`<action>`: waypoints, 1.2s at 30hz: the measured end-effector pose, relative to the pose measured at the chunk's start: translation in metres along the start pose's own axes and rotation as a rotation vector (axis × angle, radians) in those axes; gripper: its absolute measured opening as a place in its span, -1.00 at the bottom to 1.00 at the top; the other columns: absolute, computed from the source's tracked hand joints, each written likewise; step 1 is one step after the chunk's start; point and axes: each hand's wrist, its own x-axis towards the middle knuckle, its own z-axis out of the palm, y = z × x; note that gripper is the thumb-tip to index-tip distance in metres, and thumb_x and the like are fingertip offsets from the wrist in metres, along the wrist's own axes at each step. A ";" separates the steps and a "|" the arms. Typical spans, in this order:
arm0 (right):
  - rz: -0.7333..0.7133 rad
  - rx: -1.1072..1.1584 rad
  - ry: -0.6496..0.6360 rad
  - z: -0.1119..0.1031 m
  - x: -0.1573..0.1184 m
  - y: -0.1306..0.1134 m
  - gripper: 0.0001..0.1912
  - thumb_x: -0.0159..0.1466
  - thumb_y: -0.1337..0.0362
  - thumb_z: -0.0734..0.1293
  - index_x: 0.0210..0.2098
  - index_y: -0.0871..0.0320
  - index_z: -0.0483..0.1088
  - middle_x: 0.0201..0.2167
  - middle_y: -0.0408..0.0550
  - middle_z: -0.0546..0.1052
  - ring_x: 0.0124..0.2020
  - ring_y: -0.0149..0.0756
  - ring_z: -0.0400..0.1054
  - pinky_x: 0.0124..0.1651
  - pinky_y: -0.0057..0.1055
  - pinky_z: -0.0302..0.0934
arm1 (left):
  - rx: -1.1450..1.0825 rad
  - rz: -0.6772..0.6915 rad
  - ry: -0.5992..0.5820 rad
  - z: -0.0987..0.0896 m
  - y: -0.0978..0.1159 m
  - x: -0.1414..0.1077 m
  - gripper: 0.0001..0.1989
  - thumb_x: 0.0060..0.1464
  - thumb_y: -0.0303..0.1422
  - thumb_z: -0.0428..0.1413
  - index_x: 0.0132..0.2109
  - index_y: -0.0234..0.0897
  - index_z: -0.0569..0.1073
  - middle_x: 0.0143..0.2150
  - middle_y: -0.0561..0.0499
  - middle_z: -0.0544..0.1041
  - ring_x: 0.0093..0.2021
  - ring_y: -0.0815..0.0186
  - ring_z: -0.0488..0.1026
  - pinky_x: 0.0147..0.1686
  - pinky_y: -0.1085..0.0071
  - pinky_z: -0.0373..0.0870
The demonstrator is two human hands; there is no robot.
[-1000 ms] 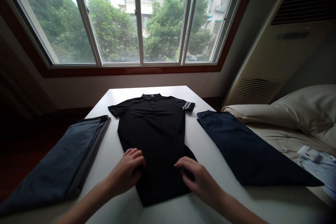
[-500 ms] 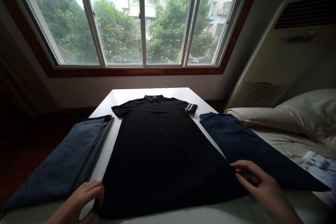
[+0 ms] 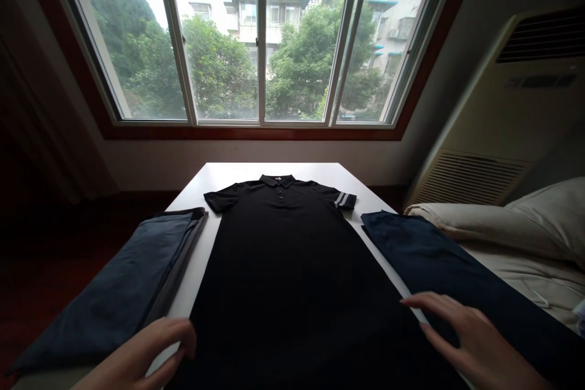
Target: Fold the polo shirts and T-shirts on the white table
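A black polo shirt [image 3: 297,268] lies spread flat on a white table [image 3: 210,173], its collar toward the window and two pale stripes on its right-hand sleeve. At the shirt's lower left edge is my left hand [image 3: 150,353], thumb and fingers curved and apart, with nothing visible between them. My right hand [image 3: 470,335] hovers by the lower right edge, thumb and forefinger spread, holding nothing. The shirt's hem runs out of the bottom of the picture.
Folded blue-grey trousers [image 3: 123,274] lie along the table's left side, dark navy trousers [image 3: 439,262] along its right. Beige bedding [image 3: 493,231] is at the right, below an air conditioner [image 3: 516,97]. A window [image 3: 260,128] stands beyond the table.
The view has shifted, so the room and shirt sit lower and further right. My right hand has parted from the shirt's edge, its thumb and forefinger wider apart. The hem has left the picture.
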 end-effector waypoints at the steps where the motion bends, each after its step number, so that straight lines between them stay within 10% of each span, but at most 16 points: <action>1: -0.048 0.006 -0.001 -0.002 0.014 -0.020 -0.68 0.23 0.12 0.26 -0.07 -0.06 0.50 -0.03 -0.01 0.55 0.02 -0.04 0.42 0.06 -0.07 0.27 | 0.008 0.008 -0.012 -0.002 0.010 0.015 -0.77 0.25 -0.22 -0.01 -0.08 -0.06 0.51 -0.05 0.05 0.57 -0.06 0.29 0.52 -0.03 0.48 0.46; 7: -0.345 0.076 -0.052 0.049 0.108 -0.131 -0.69 0.30 0.32 0.21 0.00 0.05 0.42 0.04 -0.03 0.51 0.09 -0.22 0.37 0.28 -0.04 0.02 | 0.265 0.184 0.047 0.041 0.052 0.138 -0.55 0.30 -0.19 -0.03 0.28 -0.15 0.26 0.40 -0.12 0.16 0.38 0.13 0.09 0.34 -0.03 -0.04; 12: -0.232 -0.065 0.044 0.115 0.146 -0.121 -0.56 0.35 0.24 0.18 0.21 0.15 0.28 0.28 0.08 0.29 0.32 -0.15 0.10 0.37 0.11 -0.25 | 0.405 0.021 0.104 0.082 0.035 0.197 -0.39 0.33 -0.12 -0.10 0.40 -0.29 0.06 0.45 -0.21 -0.08 0.44 0.07 -0.13 0.34 -0.17 -0.23; 21: -0.079 -0.107 -0.115 0.128 0.150 -0.096 -0.43 0.40 0.05 0.07 0.32 0.14 0.15 0.37 0.01 0.12 0.40 -0.12 -0.10 0.38 0.14 -0.29 | 0.362 -0.050 0.122 0.095 0.004 0.200 -0.42 0.33 -0.07 -0.17 0.37 -0.21 0.14 0.43 -0.14 0.01 0.42 0.10 -0.05 0.34 -0.11 -0.13; 36: -0.108 -0.058 -0.015 0.133 0.149 -0.089 -0.48 0.40 0.05 0.09 0.26 0.10 0.25 0.32 0.10 0.22 0.36 -0.07 0.03 0.37 0.13 -0.19 | 0.262 -0.023 0.155 0.097 -0.001 0.200 -0.48 0.32 -0.12 -0.13 0.35 -0.11 0.17 0.42 -0.09 0.09 0.42 0.11 -0.02 0.35 -0.10 -0.10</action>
